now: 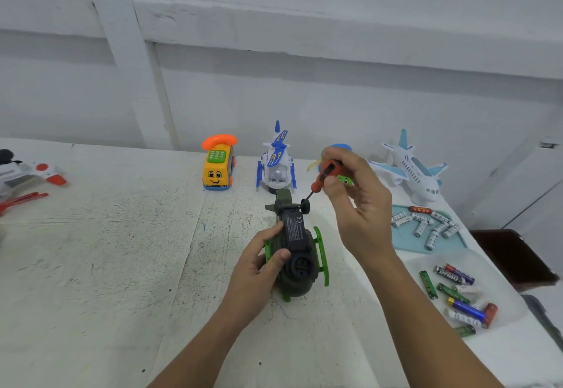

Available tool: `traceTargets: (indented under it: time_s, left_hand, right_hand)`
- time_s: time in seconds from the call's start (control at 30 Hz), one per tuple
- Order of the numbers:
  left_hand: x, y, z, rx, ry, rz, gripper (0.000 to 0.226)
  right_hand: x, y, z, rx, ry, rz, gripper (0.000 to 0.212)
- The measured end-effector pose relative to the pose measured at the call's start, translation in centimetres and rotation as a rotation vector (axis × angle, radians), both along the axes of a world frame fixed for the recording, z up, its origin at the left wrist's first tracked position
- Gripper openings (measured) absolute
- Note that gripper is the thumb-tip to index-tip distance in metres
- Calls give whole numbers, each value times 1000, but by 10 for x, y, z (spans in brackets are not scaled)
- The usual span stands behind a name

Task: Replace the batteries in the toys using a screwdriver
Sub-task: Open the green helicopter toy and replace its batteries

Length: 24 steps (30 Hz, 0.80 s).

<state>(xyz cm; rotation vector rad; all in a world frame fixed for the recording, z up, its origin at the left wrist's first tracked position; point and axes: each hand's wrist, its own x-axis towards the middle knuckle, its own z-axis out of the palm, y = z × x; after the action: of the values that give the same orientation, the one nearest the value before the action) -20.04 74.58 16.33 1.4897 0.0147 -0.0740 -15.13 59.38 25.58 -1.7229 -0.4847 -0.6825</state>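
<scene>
A dark green toy helicopter (300, 269) lies upside down on the white table, its black battery cover (295, 229) facing up between bright green skids. My left hand (262, 269) grips the toy's left side, thumb on the underside. My right hand (356, 202) pinches the red-and-black handle of a small screwdriver (324, 176), whose thin tip points down-left at the far end of the cover, near a small black wheel.
Along the wall stand a yellow telephone car (217, 163), a white-blue helicopter (277, 160) and a white airplane (411, 168). A light blue tray (402, 243) holds several white batteries. Several loose mixed batteries (460, 293) lie at the right. A red-white toy (39, 171) sits far left.
</scene>
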Motion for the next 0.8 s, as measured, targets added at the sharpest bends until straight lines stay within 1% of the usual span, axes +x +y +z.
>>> traceTargets:
  time_s: [0.07, 0.17, 0.3, 0.33, 0.5, 0.53, 0.6, 0.7, 0.8]
  left_hand:
    - [0, 0, 0, 12, -9, 4, 39]
    - [0, 0, 1, 11, -5, 4, 38]
    - [0, 1, 1, 2, 10, -1, 38]
    - [0, 2, 1, -2, 8, -4, 38]
    - [-1, 2, 2, -14, 5, -16, 39]
    - [-1, 2, 2, -11, 7, -19, 39]
    - [-1, 3, 2, -10, 9, -22, 40]
    - [-1, 3, 2, -23, 12, -24, 41]
    - [0, 4, 2, -31, 9, -28, 41]
  right_hand:
    - [0, 2, 3, -6, -36, -31, 18]
    - [2, 3, 4, 27, -18, -67, 18]
    - [4, 0, 2, -3, -31, -16, 33]
    - [3, -1, 3, 3, -21, 0, 34]
    - [1, 0, 12, 37, 19, -10, 17]
    - [1, 0, 13, 50, 28, -14, 17]
    - [3, 0, 10, 40, 22, -20, 23]
    - [5, -2, 4, -28, -11, -15, 35]
    - [2, -2, 5, 4, 70, 43, 36]
